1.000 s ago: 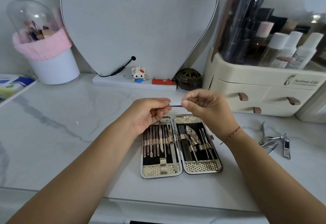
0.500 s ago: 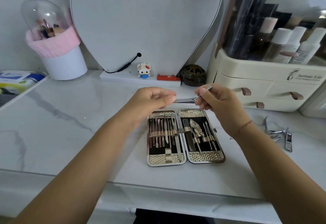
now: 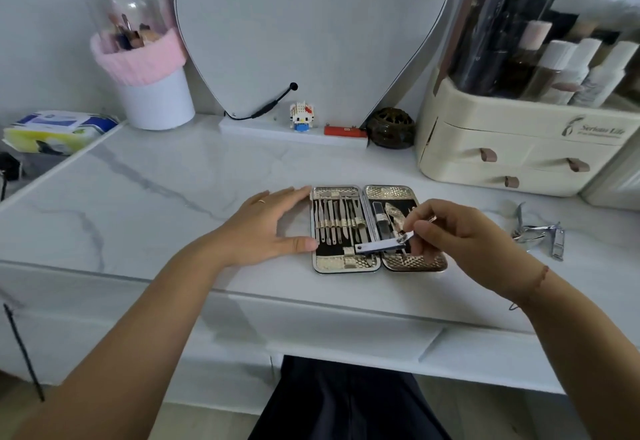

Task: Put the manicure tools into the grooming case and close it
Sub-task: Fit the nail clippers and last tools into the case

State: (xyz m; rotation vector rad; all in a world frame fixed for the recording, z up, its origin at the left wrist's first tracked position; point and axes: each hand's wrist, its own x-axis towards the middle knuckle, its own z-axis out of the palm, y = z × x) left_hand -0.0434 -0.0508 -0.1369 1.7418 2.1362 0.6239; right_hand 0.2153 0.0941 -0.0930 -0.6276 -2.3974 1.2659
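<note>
White marbled vanity top (image 3: pixel 138 197), backed by a mirror (image 3: pixel 311 23) and flanked by a cream organiser (image 3: pixel 519 148) and a pink-cuffed brush pot (image 3: pixel 149 86), carries the case (image 3: pixel 343 264), which lies open and flat near the front edge with both halves facing up. A person's left hand (image 3: pixel 266 228) rests on the top just beside the case, fingers straight and relaxed, fingertips at its upper left corner and thumb tip touching its left rim lower down. The right hand (image 3: pixel 450 235) hovers over the right half, thumb and fingers pinching one end of a clipper (image 3: pixel 381 247). The clipper sits low in the case and crosses the hinge (its free end reaches into the left half), though whether it touches the lining cannot be told. A row of slim tools (image 3: pixel 336 221) stands upright under a gold strap in the left half; a few more sit in the right half, partly hidden by the hand. Loose tools (image 3: pixel 540 231) lie in a small heap on the top, well to the right of the case. A toy figure (image 3: pixel 302 116) stands on the mirror's base.
</note>
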